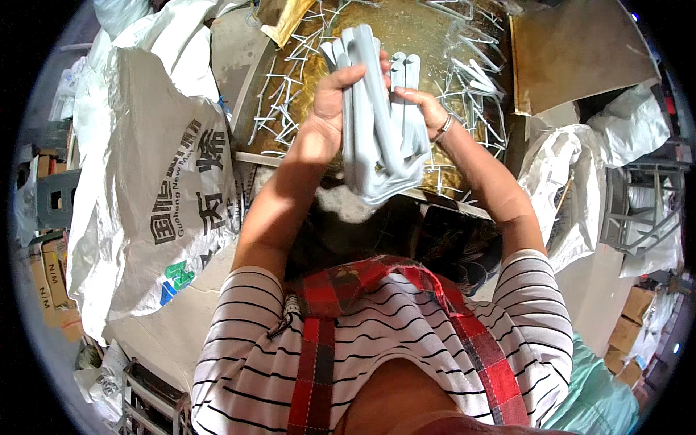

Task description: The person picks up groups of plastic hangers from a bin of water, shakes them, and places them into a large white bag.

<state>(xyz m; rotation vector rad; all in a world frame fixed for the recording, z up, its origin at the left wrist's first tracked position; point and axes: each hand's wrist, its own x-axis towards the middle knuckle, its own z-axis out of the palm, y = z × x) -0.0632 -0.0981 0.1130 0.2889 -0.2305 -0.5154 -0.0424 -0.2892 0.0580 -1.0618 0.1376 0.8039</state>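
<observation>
A bundle of long, light grey plastic pieces [377,134], bent at their lower ends, is held up over the front of the worktable. My left hand [332,94] is wrapped round the left side of the bundle, its thumb lying across the front. At the right side my right hand [424,109] grips more of the same pieces, with the thumb near their upper ends. Most of the fingers of both hands are hidden behind the pieces. Thin grey plastic scraps [283,101] lie scattered on the shiny golden-brown tabletop [428,29] beyond my hands.
A large white woven sack [138,181] stands on the left. On the right are an open white sack [569,181] and a brown board [576,54] at the table's corner. Cardboard boxes [627,330] and a grey plastic stool [641,206] stand farther right.
</observation>
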